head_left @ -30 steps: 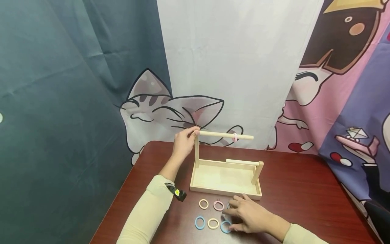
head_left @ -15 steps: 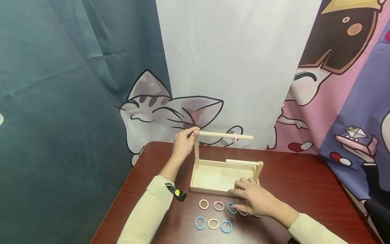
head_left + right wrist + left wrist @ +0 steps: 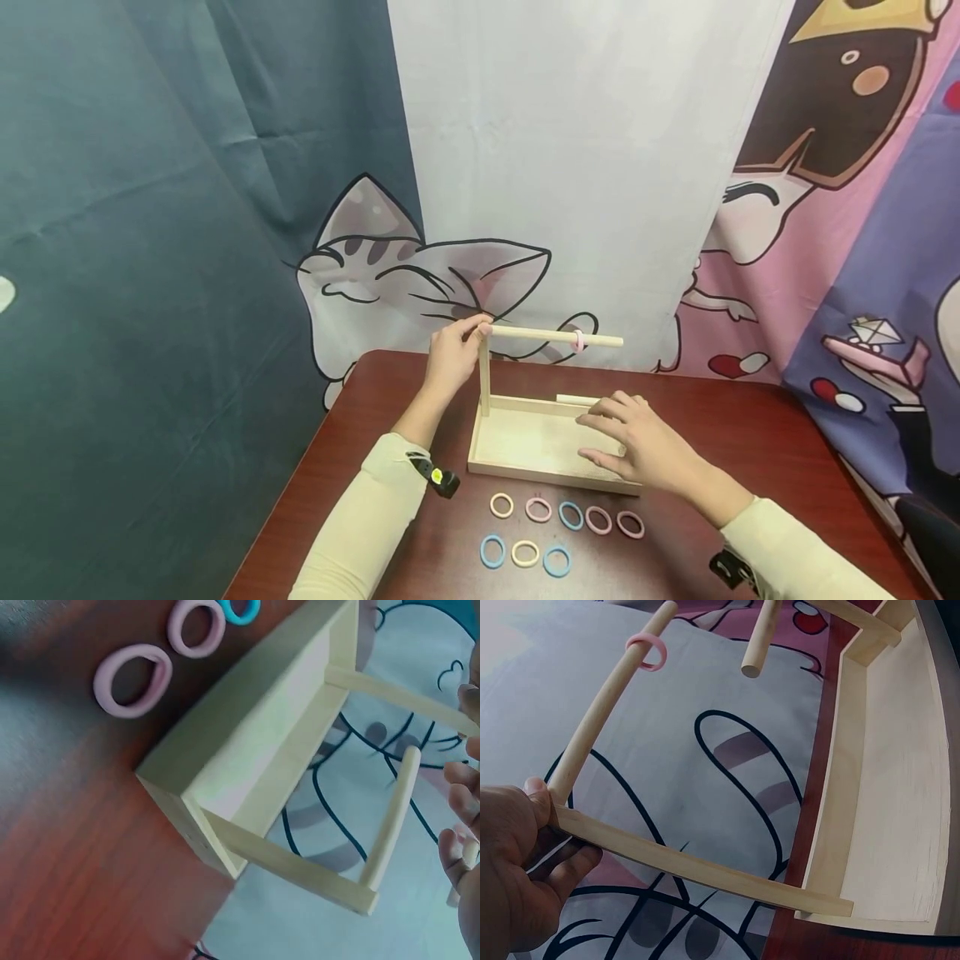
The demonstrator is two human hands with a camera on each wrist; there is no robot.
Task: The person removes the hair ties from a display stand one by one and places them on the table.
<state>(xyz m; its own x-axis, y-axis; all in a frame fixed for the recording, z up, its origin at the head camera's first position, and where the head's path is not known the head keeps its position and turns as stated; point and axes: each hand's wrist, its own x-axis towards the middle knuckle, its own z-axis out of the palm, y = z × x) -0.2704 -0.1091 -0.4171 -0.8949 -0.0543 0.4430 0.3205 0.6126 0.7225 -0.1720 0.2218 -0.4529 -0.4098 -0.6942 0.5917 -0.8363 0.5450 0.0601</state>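
A pale wooden rack (image 3: 525, 421) stands on the table: a shallow tray with two posts, each bearing a sideways rod. My left hand (image 3: 452, 350) grips the top of the taller post, thumb and fingers around the corner where it meets the upper rod (image 3: 604, 705). One pink ring (image 3: 646, 651) hangs on that rod, toward its free end. My right hand (image 3: 637, 437) is over the tray's right part, fingers spread and holding nothing, hiding the shorter post in the head view. The right wrist view shows that post (image 3: 292, 868) and its lower rod (image 3: 391, 821).
Several rings lie in two rows before the tray, among them a yellow ring (image 3: 501, 505), a pink ring (image 3: 631, 525) and a blue ring (image 3: 557, 561). The red-brown table (image 3: 735, 450) ends at a printed curtain (image 3: 600, 167).
My right hand has moved up and away from the rings to over the tray's right part, uncovering the rings at the right. My left hand keeps its grip on the post.
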